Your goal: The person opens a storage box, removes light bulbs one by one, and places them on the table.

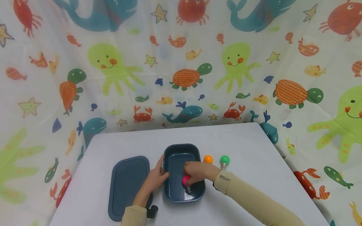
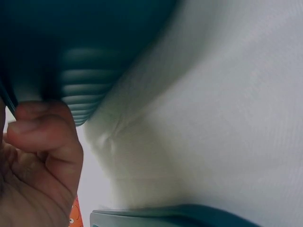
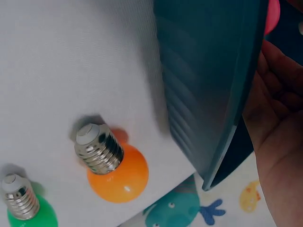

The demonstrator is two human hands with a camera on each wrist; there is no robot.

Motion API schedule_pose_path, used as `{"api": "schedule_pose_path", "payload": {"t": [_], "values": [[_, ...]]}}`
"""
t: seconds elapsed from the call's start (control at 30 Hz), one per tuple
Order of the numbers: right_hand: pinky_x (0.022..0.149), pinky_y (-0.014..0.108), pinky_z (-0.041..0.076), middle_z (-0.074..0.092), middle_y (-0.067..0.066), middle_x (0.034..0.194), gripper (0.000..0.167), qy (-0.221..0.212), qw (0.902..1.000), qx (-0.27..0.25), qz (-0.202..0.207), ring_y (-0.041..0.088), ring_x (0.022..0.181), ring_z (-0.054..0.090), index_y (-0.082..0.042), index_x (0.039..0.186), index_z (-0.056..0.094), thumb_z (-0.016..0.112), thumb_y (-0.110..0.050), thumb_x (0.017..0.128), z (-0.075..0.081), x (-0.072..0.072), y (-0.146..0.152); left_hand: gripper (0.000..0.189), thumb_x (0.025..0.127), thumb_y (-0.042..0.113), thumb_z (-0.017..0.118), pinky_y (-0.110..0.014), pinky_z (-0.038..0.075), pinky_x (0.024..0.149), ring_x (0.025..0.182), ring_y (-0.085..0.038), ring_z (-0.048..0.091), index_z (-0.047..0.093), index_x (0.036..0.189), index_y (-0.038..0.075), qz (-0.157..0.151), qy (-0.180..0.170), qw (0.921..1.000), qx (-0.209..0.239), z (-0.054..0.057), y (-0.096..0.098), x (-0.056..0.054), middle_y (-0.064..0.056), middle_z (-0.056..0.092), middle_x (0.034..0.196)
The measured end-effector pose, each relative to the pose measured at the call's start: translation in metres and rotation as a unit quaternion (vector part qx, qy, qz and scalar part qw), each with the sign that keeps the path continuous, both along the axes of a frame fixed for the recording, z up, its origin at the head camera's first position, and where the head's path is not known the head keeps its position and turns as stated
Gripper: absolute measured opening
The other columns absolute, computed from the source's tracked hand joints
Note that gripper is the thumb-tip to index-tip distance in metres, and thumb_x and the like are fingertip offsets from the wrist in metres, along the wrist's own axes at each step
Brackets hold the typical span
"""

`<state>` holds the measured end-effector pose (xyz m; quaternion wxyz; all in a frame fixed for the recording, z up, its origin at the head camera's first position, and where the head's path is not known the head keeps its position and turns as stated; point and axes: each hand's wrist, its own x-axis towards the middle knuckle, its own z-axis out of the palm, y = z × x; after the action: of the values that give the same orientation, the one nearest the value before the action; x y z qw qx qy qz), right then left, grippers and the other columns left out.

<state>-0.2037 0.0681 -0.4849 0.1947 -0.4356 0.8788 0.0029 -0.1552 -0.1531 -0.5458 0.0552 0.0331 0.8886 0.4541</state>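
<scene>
A dark blue rectangular container [image 1: 176, 162] stands on the white-covered table. My left hand [image 1: 155, 178] grips its left rim, thumb over the inner side and fingers outside; the left wrist view shows those fingers curled against the wall [image 2: 85, 33]. Inside, my right hand [image 1: 198, 171] holds a pink light bulb [image 1: 186, 180] low by the floor, its metal screw base pointing toward me. Only a sliver of the pink bulb [image 3: 272, 17] shows past the rim in the right wrist view. Whether the bulb touches the floor I cannot tell.
Right of the container lie an orange light bulb [image 1: 208, 159] and a green light bulb [image 1: 224, 159]. A matching dark blue lid [image 1: 127, 185] lies flat at the left, partly behind my left forearm. A curtain [image 1: 181, 103] with sea animals hangs behind the table.
</scene>
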Motion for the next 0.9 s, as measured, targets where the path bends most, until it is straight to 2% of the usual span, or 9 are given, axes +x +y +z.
{"api": "schedule_pose_path", "payload": {"t": [0.27, 0.43, 0.63, 0.9], "values": [[0.068, 0.016, 0.047, 0.056, -0.005, 0.091, 0.043, 0.044, 0.9980, 0.045, 0.005, 0.006, 0.073, 0.051, -0.014, 0.109, 0.070, 0.076, -0.046, 0.080, -0.005, 0.008, -0.006, 0.082, 0.087, 0.015, 0.063, -0.028, 0.034, 0.049, 0.050, -0.012, 0.040, 0.019, 0.157, 0.013, -0.001, 0.005, 1.0000, -0.002, 0.001, 0.001, 0.001, 0.000, 0.045, 0.067], [0.070, 0.018, 0.049, 0.058, -0.004, 0.092, 0.042, 0.060, 0.9968, 0.052, 0.012, 0.007, 0.075, 0.052, -0.016, 0.109, 0.070, 0.077, -0.045, 0.080, -0.005, 0.011, -0.008, 0.082, 0.087, 0.015, 0.063, -0.028, 0.034, 0.049, 0.050, -0.012, 0.040, 0.019, 0.157, 0.014, -0.001, 0.002, 1.0000, -0.002, 0.000, 0.001, 0.001, 0.000, 0.044, 0.067], [0.068, 0.017, 0.047, 0.057, -0.004, 0.090, 0.040, 0.068, 0.9970, 0.028, 0.026, 0.007, 0.074, 0.051, -0.014, 0.107, 0.069, 0.075, -0.045, 0.081, 0.002, 0.011, -0.007, 0.083, 0.087, 0.015, 0.063, -0.029, 0.034, 0.049, 0.050, -0.013, 0.041, 0.019, 0.157, 0.014, -0.001, -0.003, 1.0000, -0.003, 0.001, 0.000, 0.001, 0.000, 0.045, 0.067], [0.069, 0.018, 0.047, 0.057, -0.003, 0.090, 0.041, 0.060, 0.9979, -0.027, -0.004, 0.007, 0.075, 0.051, -0.011, 0.107, 0.069, 0.075, -0.041, 0.081, 0.020, 0.001, 0.002, 0.082, 0.087, 0.015, 0.064, -0.029, 0.034, 0.049, 0.050, -0.013, 0.041, 0.019, 0.157, 0.014, -0.001, 0.003, 1.0000, -0.005, 0.000, 0.001, 0.000, 0.000, 0.045, 0.067]]}}
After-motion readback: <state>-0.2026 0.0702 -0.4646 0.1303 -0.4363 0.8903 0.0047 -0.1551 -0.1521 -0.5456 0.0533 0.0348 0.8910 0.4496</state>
